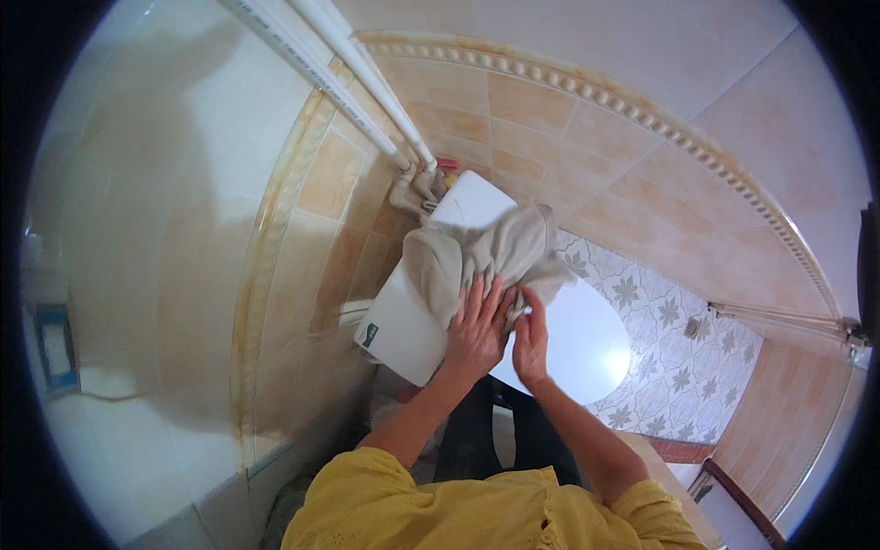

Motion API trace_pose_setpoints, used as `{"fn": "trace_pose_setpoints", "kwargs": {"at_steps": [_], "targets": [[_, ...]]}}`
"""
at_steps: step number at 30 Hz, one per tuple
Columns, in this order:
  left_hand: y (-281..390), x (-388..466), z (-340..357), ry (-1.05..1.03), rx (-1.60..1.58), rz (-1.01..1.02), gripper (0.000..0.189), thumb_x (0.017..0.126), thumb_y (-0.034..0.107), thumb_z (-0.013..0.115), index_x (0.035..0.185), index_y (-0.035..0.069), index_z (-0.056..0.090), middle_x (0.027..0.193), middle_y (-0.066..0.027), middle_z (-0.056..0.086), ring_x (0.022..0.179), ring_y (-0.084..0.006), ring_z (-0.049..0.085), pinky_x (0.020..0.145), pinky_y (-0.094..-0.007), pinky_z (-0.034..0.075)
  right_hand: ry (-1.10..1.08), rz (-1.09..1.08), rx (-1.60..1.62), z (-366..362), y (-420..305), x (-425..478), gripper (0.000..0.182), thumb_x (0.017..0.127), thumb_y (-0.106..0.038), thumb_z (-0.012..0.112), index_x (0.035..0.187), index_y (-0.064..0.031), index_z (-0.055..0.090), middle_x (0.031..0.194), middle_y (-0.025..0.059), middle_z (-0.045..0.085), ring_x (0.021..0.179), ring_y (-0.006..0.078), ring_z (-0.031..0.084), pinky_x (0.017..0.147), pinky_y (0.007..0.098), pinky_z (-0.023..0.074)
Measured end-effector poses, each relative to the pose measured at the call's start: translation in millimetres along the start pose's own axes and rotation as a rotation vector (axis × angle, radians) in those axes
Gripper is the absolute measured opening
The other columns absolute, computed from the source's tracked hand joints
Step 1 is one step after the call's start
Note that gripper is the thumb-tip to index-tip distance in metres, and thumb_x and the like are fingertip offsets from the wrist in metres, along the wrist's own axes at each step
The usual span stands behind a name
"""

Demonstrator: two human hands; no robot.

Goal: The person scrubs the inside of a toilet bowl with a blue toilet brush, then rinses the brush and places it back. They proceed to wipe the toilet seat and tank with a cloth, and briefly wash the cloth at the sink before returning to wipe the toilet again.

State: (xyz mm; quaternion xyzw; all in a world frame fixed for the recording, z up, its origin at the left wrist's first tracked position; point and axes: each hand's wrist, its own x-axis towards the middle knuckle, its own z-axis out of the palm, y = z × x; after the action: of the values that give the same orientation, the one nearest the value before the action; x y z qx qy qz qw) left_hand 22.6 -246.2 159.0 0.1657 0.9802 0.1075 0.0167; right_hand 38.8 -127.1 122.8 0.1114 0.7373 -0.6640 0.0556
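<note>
A crumpled beige-grey cloth garment [505, 240] lies across the white toilet tank lid [405, 330] and the rear of the closed toilet lid [584, 337]. My left hand [479, 330] rests palm down on the cloth's near part, its fingers a little spread. To its right, my right hand [531, 340] is at the cloth's near edge, thumb side towards the left hand. A small white piece shows by its fingers. Whether the right fingers grip the cloth is partly hidden.
White pipes [330, 82] run down the wall to the corner behind the tank. A patterned tile floor [660, 344] lies beyond the toilet lid. At the right, a metal rail [777, 316] stands near the wall. A blue-framed item [57, 349] is on the left wall.
</note>
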Motion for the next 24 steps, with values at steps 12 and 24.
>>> {"fn": "trace_pose_setpoints", "kwargs": {"at_steps": [12, 24], "targets": [[-23.6, -161.0, -10.6, 0.069, 0.104, -0.186, 0.059, 0.074, 0.026, 0.063, 0.129, 0.011, 0.046, 0.131, -0.0133, 0.042, 0.122, -0.0373, 0.037, 0.103, -0.0546, 0.026, -0.614, -0.007, -0.110, 33.5, -12.1, -99.7, 0.043, 0.087, -0.003, 0.045, 0.129, -0.0040, 0.036, 0.121, 0.0199, 0.046, 0.114, 0.0349, 0.047, 0.096, 0.0383, 0.0384], [24.0, -73.8, 7.6, 0.278, -0.135, -0.360, 0.053, 0.076, 0.013, 0.059, 0.125, 0.000, 0.045, 0.131, -0.0191, 0.042, 0.123, -0.0381, 0.035, 0.105, -0.0520, 0.021, -0.236, 0.062, 0.004, 17.0, -21.0, -36.0, 0.025, 0.087, -0.001, 0.047, 0.112, -0.0026, 0.051, 0.094, 0.0080, 0.057, 0.080, 0.0150, 0.054, 0.073, 0.0276, 0.0459]]}}
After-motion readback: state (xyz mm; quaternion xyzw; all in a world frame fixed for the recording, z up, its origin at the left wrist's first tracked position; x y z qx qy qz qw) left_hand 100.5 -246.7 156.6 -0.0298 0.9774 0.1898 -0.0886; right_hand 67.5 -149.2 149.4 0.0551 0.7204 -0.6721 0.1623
